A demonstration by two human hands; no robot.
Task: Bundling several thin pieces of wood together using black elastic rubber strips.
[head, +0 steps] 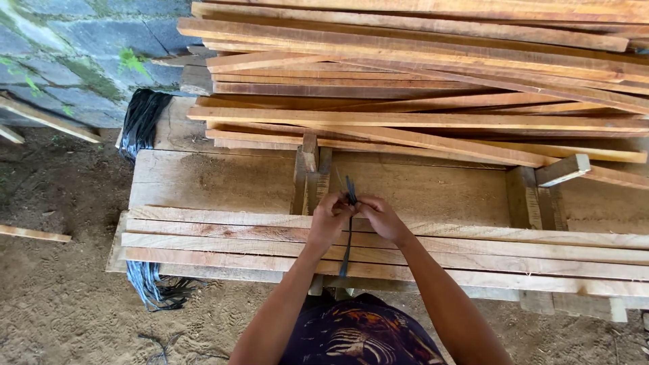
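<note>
Patterned cloth (358,338) at the bottom edge is cut off. Both hands, left hand (329,220) and right hand (382,217), pinch a thin black strap (349,230) closed-fingered above the slats (473,247) on the desk (223,179); its lower end hides below.

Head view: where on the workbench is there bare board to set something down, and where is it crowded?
Bare board lies between the left upright block and the bench's left edge, near the black strap bundle. A second patch runs between that block and the right block. The slat pile at the back and the slat row in front, under both hands, are crowded.
</note>
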